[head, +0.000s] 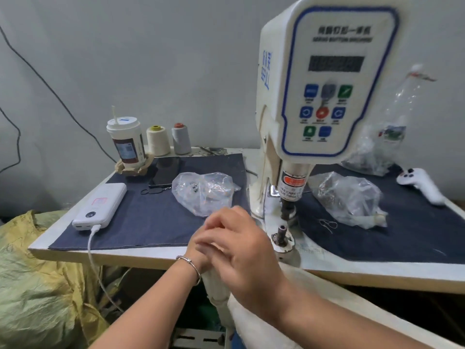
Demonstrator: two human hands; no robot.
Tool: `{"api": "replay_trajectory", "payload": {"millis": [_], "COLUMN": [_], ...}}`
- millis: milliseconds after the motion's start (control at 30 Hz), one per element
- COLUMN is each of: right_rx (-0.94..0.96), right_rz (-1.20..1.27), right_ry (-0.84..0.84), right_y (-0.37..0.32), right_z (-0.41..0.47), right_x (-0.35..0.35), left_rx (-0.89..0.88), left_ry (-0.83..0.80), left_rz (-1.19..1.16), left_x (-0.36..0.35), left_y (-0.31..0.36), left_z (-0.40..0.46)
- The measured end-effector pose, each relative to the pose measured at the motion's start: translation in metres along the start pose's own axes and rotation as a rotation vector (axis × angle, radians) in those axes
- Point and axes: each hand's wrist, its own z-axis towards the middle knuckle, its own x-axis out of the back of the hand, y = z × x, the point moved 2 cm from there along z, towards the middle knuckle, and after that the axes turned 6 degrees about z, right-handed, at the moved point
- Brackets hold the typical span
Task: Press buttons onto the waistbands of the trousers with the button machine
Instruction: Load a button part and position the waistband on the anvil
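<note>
The white button machine (324, 79) stands on the table, its upper punch (288, 210) above the lower die (281, 233). My two hands meet just left of the die, over the table's front edge. My right hand (241, 253) lies across my left hand (219, 220) and hides most of it; both are blurred, and I cannot see what they hold. A bracelet sits on my left wrist. Pale cream cloth (254, 321), probably the trousers, lies under my right forearm. Two clear plastic bags with small metal parts lie left (203, 192) and right (349, 197) of the machine.
Dark denim mats (151, 222) cover the table (125, 258). On the left are a power bank (100, 206) with cable, a phone (166, 171), a paper cup (127, 142) and two thread cones (158, 139). A white handheld device (420, 185) lies far right. A yellow-green sack (37, 285) fills the lower left.
</note>
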Motion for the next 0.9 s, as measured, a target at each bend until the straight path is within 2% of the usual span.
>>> {"api": "replay_trajectory", "payload": {"millis": [67, 200, 267, 333, 533, 700, 900], "right_rx": [-0.031, -0.398, -0.552, -0.623, -0.615, -0.623, -0.540], "right_rz": [-0.039, -0.120, -0.032, 0.089, 0.143, 0.109, 0.049], "right_ry": [-0.032, 0.167, 0.268, 0.306, 0.120, 0.054, 0.030], "right_y": [0.010, 0.057, 0.082, 0.100, 0.120, 0.127, 0.121], "right_z": [-0.031, -0.068, -0.070, -0.062, -0.038, -0.028, -0.027], "right_x": [0.041, 0.103, 0.117, 0.121, 0.095, 0.092, 0.098], "left_rx": [-0.046, -0.048, -0.035, -0.045, -0.051, -0.054, -0.053], "left_ry": [-0.009, 0.011, -0.007, -0.004, -0.017, -0.018, -0.017], "left_rz": [0.061, 0.000, -0.017, -0.028, -0.014, -0.015, -0.008], "left_x": [0.008, 0.009, 0.009, 0.008, 0.007, 0.008, 0.008], "left_y": [0.008, 0.016, 0.017, 0.018, 0.021, 0.019, 0.017], "left_z": [0.001, -0.003, -0.004, -0.004, -0.005, -0.003, -0.002]}}
